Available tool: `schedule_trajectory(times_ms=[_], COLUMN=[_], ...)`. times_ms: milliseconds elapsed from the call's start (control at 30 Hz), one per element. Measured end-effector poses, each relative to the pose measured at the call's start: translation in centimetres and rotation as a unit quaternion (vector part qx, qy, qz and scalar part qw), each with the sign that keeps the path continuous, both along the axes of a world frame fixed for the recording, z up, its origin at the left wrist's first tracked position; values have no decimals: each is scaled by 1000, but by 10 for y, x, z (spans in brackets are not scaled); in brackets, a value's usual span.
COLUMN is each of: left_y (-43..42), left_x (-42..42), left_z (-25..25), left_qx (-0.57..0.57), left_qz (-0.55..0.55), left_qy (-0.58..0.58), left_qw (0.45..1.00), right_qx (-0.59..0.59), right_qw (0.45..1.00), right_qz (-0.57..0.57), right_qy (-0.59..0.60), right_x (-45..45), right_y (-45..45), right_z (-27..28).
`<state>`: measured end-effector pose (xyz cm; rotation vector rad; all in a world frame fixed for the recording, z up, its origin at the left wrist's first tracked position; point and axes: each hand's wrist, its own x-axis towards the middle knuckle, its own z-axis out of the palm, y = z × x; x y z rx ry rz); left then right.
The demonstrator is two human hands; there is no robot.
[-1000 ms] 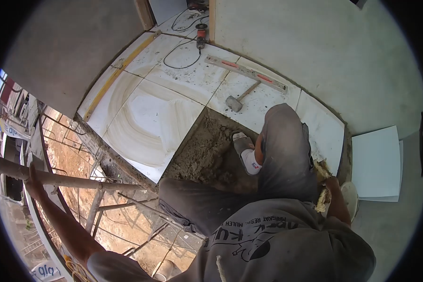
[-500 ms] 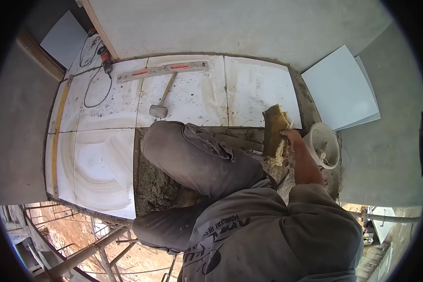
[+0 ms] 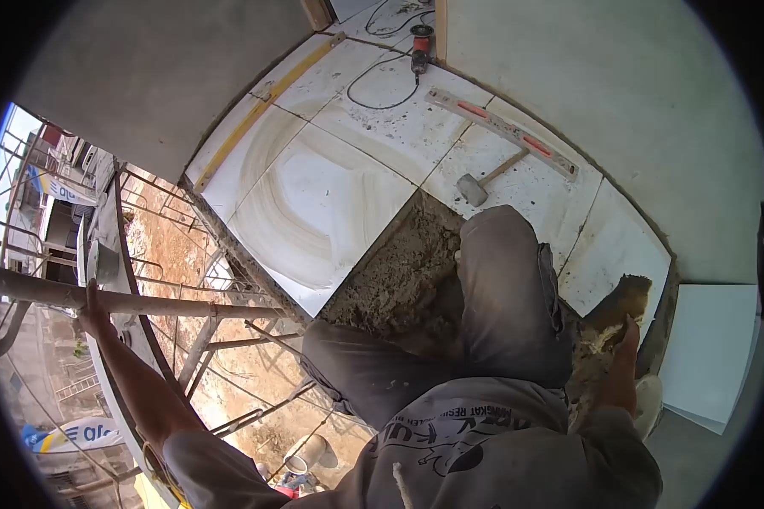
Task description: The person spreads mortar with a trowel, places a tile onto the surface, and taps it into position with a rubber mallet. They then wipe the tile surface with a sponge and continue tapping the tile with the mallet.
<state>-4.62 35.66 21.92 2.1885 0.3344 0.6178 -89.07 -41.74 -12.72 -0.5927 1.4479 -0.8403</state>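
Observation:
My left hand (image 3: 93, 312) is closed around a horizontal scaffold pipe (image 3: 161, 305) at the left, over the drop outside the floor's edge. At the right, my right hand (image 3: 626, 339) grips a ragged yellow-brown piece of sponge-like material (image 3: 626, 304), which lies against a white tile (image 3: 615, 246). A pale bucket (image 3: 649, 405) stands beside my right forearm, partly hidden by it. Between my bent knees and the large smeared tile (image 3: 314, 212) lies wet grey mortar (image 3: 399, 263).
A rubber mallet (image 3: 472, 189) and a long level (image 3: 505, 131) rest on the tiles. Behind them lies a corded red grinder (image 3: 420, 49). A yellow straightedge (image 3: 267, 106) runs along the left tiles. White sheets (image 3: 709, 348) lean at the right wall. Scaffolding borders the open edge.
The view swung right and then back left. The mallet, level and grinder lie as before. My left hand, out of view half a second ago, shows on the pipe again; my right hand still holds the yellow-brown piece.

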Motion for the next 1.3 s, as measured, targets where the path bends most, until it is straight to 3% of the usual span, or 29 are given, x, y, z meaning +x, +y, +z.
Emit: schedule_trajectory(times_ms=[67, 133, 167, 200, 267, 333, 400, 433, 467, 567, 667, 733, 767, 833, 867, 933, 967, 1000, 1033, 1067, 1133, 1167, 1300], left_y=[-2, -7, -6, -6, -9, -7, -3, -8, -20, -20, 3, -5, -14, -22, -27, -23, -15, -57, -45, -29, -19, -15, -1], left_x=[-1, -7, -6, -7, -10, -10, -7, -12, -21, -20, -10, -13, -20, -26, -28, -29, -29, -40, -36, -35, -36, -37, -36], left_z=[-1, 0, 1, 0, -4, -4, -5, -3, 1, 0, -6, -3, -8, -5, -3, -5, -7, 0, -5, -8, -6, -4, 1], left_qx=[5, 60, 82, 79, 60, 81, 85, 86, 79, 78, 116, 233, 206, 197, 186, 191, 189, 171, 145, 120, 72, 13, -45], left_qz=[18, 15, 37, 45, 8, 24, 30, 35, 33, 48, 73, 177, 168, 201, 227, 257, 253, 285, 273, 259, 249, 234, 251], left_qy=[7, -23, -3, -4, -54, -39, -27, -28, -27, -28, -9, 42, -17, 33, 81, 89, 85, 102, 83, 64, 56, 41, 48], left_qw=[1000, 998, 996, 996, 997, 996, 996, 995, 996, 995, 991, 955, 964, 959, 953, 943, 945, 938, 948, 956, 964, 971, 966], right_qx=[-28, 119, 111, 106, 86, 88, 11, -82, -212, -228, -290, -326, -326, -471, -468, -504, -503, -487, -468, -464, -452, -448, -448], right_qw=[998, 955, 929, 929, 886, 909, 848, 698, 509, 638, 628, 603, 601, 463, 463, 298, 298, 271, 242, 240, 305, 302, 265], right_qz=[-15, 18, 86, 93, 233, 243, 332, 510, 613, 488, 486, 497, 503, 548, 554, 597, 602, 635, 668, 675, 691, 697, 730], right_qy=[-53, 273, 342, 341, 392, 326, 413, 496, 566, 550, 534, 531, 528, 514, 509, 549, 544, 536, 526, 521, 475, 472, 443], right_x=[14, 39, 42, 48, 59, 74, 99, 85, 67, 167, 266, 326, 350, 395, 421, 465, 478, 489, 498, 507, 520, 522, 541], right_y=[-7, -10, -13, -17, -22, -29, -35, -70, -106, -95, -96, -98, -103, -114, -111, -108, -114, -120, -126, -134, -149, -154, -169], right_z=[1, 14, 12, 9, 4, -4, -9, -53, -101, -51, -24, -15, -18, -30, -27, -12, -18, -26, -33, -38, -45, -48, -52])
